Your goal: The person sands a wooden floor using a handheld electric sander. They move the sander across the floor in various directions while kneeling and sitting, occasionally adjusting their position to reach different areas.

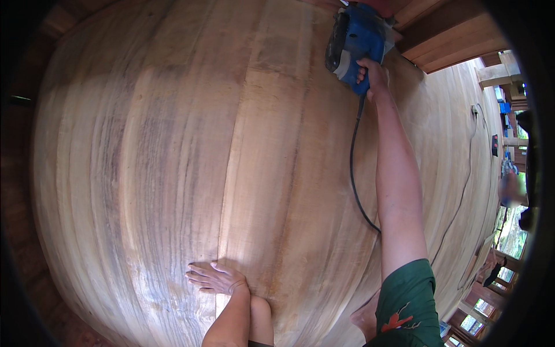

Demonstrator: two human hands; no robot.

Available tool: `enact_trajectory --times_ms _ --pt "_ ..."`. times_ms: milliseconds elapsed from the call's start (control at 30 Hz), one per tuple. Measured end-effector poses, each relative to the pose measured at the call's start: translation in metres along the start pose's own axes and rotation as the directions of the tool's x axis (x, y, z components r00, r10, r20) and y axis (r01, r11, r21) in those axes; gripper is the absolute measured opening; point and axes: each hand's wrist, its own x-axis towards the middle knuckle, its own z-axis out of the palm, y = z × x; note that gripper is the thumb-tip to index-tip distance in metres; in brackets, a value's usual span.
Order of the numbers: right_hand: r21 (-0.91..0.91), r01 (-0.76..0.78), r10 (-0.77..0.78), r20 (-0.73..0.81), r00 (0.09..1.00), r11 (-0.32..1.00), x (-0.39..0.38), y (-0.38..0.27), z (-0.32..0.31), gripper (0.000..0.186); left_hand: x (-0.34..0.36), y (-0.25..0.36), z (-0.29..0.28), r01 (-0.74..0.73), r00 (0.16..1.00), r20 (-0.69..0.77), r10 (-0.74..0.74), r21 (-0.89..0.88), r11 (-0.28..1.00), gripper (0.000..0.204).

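Observation:
At the far end of my outstretched arm, my right hand is wrapped round the rear handle of a blue belt sander. The sander rests on the wooden plank floor, close to the wooden wall at the upper right. Its black cord curves back toward me and passes behind my right arm. Nearer, at the lower middle, my left hand lies flat on the boards with its fingers spread, holding nothing. The planks carry brown grain streaks and dark seams.
Reddish wooden boards border the floor at the upper right. A thin extension cord runs along the right side from a plug. A small black-and-red box stands beyond it. My knee and bare foot are on the floor.

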Motion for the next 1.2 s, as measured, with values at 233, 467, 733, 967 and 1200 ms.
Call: enact_trajectory --times_ms 233,467,733,967,1200 --pt "-0.021 -0.011 0.012 0.041 0.999 1.000 0.000 -0.003 0.024 0.011 0.000 0.001 -0.003 0.002 1.000 0.001 -0.002 -0.008 1.000 0.076" --pt "0.003 -0.007 0.007 0.044 0.999 1.000 -0.006 -0.005 0.052 0.014 -0.002 0.002 -0.006 -0.008 1.000 0.001 0.008 -0.017 1.000 0.074" --pt "-0.032 0.025 -0.024 0.022 0.999 0.999 -0.008 -0.007 0.090 0.015 -0.002 0.003 -0.008 -0.012 1.000 -0.012 0.012 -0.039 0.999 0.075" --pt "-0.041 0.029 -0.028 0.015 0.999 0.999 -0.011 -0.007 0.107 0.013 -0.001 0.004 -0.010 -0.013 1.000 -0.010 0.012 -0.075 0.997 0.075" --pt "-0.042 0.021 -0.020 0.017 1.000 0.999 -0.015 -0.002 0.116 0.011 -0.003 0.005 -0.011 -0.021 1.000 -0.015 0.020 -0.083 0.996 0.075"
